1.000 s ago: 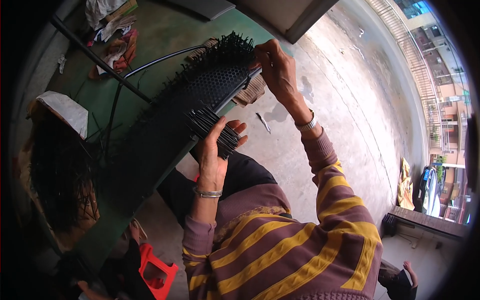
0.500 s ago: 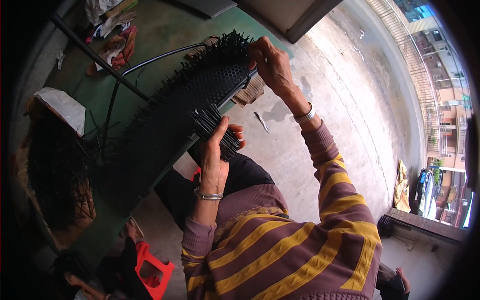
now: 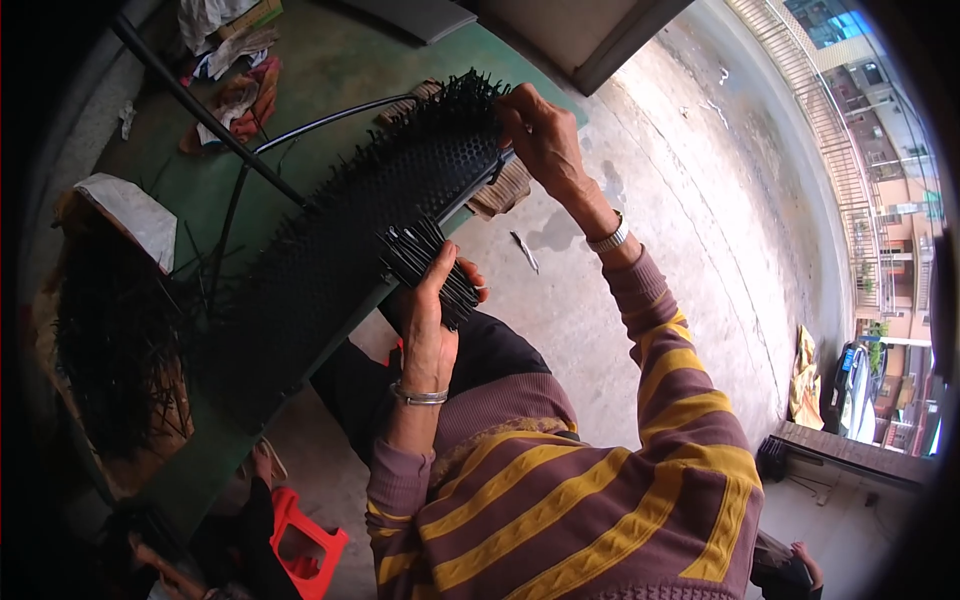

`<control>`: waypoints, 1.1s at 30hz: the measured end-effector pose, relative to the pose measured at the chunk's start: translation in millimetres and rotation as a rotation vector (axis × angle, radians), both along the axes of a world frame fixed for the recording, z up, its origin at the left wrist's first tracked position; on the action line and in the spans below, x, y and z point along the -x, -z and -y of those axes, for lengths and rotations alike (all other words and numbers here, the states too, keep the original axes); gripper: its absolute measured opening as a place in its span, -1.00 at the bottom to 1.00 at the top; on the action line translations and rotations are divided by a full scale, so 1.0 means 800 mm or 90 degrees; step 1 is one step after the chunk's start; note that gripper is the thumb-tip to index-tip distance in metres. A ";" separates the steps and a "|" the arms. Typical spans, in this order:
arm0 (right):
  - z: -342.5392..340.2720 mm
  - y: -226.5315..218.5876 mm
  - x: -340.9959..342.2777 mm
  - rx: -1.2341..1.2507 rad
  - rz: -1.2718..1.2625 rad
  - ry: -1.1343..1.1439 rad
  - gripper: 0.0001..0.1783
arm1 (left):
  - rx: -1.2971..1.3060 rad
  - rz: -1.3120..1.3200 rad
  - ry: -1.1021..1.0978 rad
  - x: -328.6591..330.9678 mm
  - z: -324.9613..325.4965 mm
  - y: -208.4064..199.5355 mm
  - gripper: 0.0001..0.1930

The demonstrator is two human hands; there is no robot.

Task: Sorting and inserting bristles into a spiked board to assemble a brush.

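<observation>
A long black panel full of small holes (image 3: 425, 175) lies slantwise on the green table, with a dense fringe of black strips (image 3: 455, 105) standing up along its far side. In my left hand (image 3: 430, 335) a bundle of thin black strips (image 3: 415, 255) is held under the thumb, just over the panel's near edge. My right hand (image 3: 545, 135) is at the panel's far right end, its fingers pinched together beside the fringe. Whatever those fingertips grip is hidden.
A carton (image 3: 165, 395) at the left holds a heap of black strips. A dark bar (image 3: 205, 110) crosses the green table (image 3: 330, 50), where crumpled cloths (image 3: 240, 105) lie. Below are a red stool (image 3: 305, 540) and another person's hand (image 3: 165, 570).
The view has shifted slightly, so the panel and table sit a little lower. Both hands keep nearly the same pose and place at the panel.
</observation>
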State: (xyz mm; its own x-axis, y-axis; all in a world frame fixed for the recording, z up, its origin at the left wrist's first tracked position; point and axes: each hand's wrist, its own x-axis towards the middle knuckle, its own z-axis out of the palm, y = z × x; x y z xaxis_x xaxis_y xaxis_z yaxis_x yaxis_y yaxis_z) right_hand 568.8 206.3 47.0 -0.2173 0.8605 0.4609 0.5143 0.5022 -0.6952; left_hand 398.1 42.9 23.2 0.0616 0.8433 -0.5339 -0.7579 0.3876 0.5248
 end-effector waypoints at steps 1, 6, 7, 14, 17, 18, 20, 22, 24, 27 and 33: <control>-0.002 -0.003 0.001 -0.002 0.000 0.001 -0.93 | -0.009 -0.014 0.005 0.000 0.000 0.001 -0.78; -0.018 -0.006 0.002 0.024 -0.050 -0.043 -0.88 | -0.037 -0.023 0.025 0.002 0.001 0.003 -0.80; -0.019 -0.005 0.003 0.022 -0.050 -0.043 -0.88 | -0.043 -0.022 0.017 0.002 0.002 0.003 -0.79; -0.020 -0.003 0.007 -0.087 0.084 0.012 -0.90 | -0.045 -0.003 0.015 0.005 0.005 0.000 -0.76; -0.017 0.001 0.013 -0.086 0.041 0.009 -0.90 | -0.044 -0.002 0.013 0.007 0.007 -0.001 -0.76; -0.016 0.004 0.014 -0.074 -0.012 -0.001 -0.90 | -0.045 -0.003 0.013 0.008 0.006 0.001 -0.76; -0.017 0.015 0.013 -0.073 -0.013 0.020 -0.90 | -0.062 0.003 0.023 0.008 0.006 0.001 -0.78; -0.015 0.014 0.015 -0.071 -0.014 0.039 -0.90 | -0.030 0.009 0.001 0.003 0.006 -0.008 -0.80; -0.012 0.001 0.017 -0.150 0.172 0.094 -0.91 | 0.004 0.015 -0.023 0.005 0.006 -0.010 -0.82; -0.025 -0.004 0.016 -0.187 0.199 0.078 -0.90 | -0.032 -0.003 0.007 0.003 0.005 -0.004 -0.83; -0.045 -0.005 0.014 -0.112 0.176 -0.002 -0.90 | -0.054 -0.025 0.022 0.000 0.006 -0.008 -0.84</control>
